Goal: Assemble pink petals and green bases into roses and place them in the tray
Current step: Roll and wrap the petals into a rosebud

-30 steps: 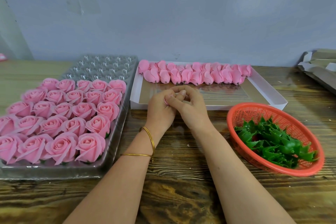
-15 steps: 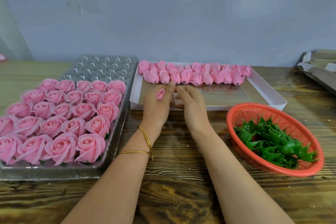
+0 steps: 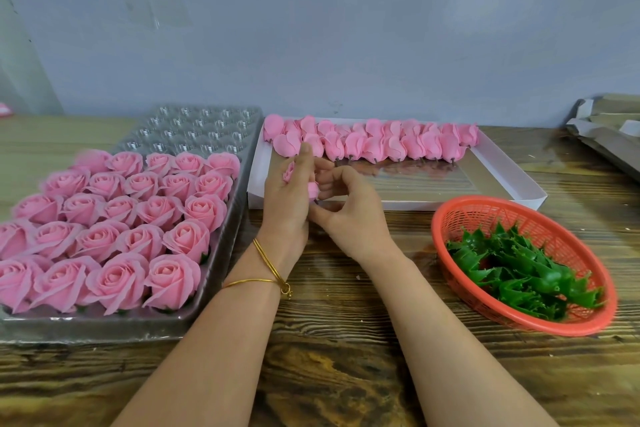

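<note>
Many finished roses (image 3: 121, 225) fill the near rows of the clear tray (image 3: 194, 128) at left. Over the near edge of the white box (image 3: 408, 205) the left hand (image 3: 285, 204) grips a pink bud (image 3: 289, 172), index finger up at the petals (image 3: 381, 146); the right hand (image 3: 353, 215), flat 0.5 s ago, now curls against it, grip unclear. Green bases (image 3: 512, 274) fill the orange basket (image 3: 438, 229).

Roughly twenty-four roses (image 3: 119, 210) fill one tray (image 3: 194, 128). One box (image 3: 519, 184) holds about twenty petal buds (image 3: 375, 147). One basket (image 3: 485, 211); its green bases (image 3: 519, 274) are too tangled to count
</note>
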{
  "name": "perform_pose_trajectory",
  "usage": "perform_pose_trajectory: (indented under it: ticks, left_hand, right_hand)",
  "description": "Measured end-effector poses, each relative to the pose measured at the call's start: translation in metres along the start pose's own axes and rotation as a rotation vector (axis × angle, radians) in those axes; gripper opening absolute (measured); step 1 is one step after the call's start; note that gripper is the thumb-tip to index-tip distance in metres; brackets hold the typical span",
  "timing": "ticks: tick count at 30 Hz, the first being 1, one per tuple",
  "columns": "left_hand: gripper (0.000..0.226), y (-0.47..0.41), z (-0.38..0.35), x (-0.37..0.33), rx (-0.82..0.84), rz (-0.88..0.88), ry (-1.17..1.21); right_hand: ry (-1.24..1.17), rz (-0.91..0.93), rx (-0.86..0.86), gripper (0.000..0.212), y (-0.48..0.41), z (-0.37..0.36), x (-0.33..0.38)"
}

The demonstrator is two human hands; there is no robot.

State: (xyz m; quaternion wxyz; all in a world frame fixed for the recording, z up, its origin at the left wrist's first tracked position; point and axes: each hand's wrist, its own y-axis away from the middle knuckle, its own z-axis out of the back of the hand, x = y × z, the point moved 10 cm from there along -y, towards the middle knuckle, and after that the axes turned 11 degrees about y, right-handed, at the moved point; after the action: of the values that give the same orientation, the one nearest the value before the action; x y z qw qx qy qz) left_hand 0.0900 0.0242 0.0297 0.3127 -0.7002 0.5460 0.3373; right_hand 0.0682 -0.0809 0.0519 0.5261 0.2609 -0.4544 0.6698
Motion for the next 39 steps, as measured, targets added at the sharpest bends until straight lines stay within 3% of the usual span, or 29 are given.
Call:
perform_pose_trajectory:
  ticks: [9, 15, 25, 31, 39]
  left_hand:
    - [0.044, 0.0, -0.003, 0.006, 0.035, 0.058, 0.068]
    - [0.047, 0.001, -0.008, 0.008, 0.095, 0.071, 0.093]
    - [0.035, -0.001, -0.007, 0.006, 0.122, 0.065, 0.048]
    - [0.048, -0.002, -0.003, 0.007, 0.08, 0.054, 0.03]
    - [0.047, -0.003, 0.001, 0.014, 0.018, 0.108, 0.083]
  right_hand:
    - [-0.038, 0.011, -0.027, 0.035, 0.003, 0.002, 0.005]
    - [-0.014, 0.033, -0.011, 0.026, 0.002, -0.001, 0.004]
    - [0.017, 0.038, 0.088, 0.029, -0.003, -0.01, -0.002]
    - [0.026, 0.048, 0.129, 0.026, -0.003, -0.013, 0.001]
    - [-0.031, 0.0, 0.087, 0.031, -0.001, -0.01, -0.005]
